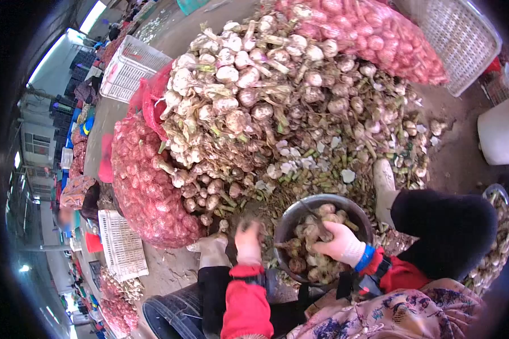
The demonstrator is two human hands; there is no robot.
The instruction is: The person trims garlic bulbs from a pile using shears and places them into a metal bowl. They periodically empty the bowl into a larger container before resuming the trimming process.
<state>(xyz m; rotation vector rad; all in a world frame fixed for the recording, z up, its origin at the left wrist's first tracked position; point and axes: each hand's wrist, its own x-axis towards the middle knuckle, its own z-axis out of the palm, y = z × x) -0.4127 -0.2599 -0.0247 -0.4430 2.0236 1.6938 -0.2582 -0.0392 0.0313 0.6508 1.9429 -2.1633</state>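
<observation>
My right hand point(340, 244), in a white glove with a blue band at the wrist, reaches over a metal bowl point(366, 219) between my legs. Its fingers are curled together among the garlic bulbs point(308, 233) in the bowl. A dark, narrow thing point(324, 230) shows at its fingertips, and I cannot tell what it is. To the left of the bowl, apart from it, is my left hand point(247, 243), also gloved; its fingers are smeared by motion. Beyond both hands rises a large heap of garlic point(249, 101) with stems, with cut stems and peelings at its near side.
Red mesh sacks of garlic stand left point(147, 186) and behind point(373, 39) the heap. White plastic crates lie at the left point(121, 243) and far right point(452, 39). A white bucket point(500, 133) stands right, above a container of garlic point(492, 243). Other people work far left.
</observation>
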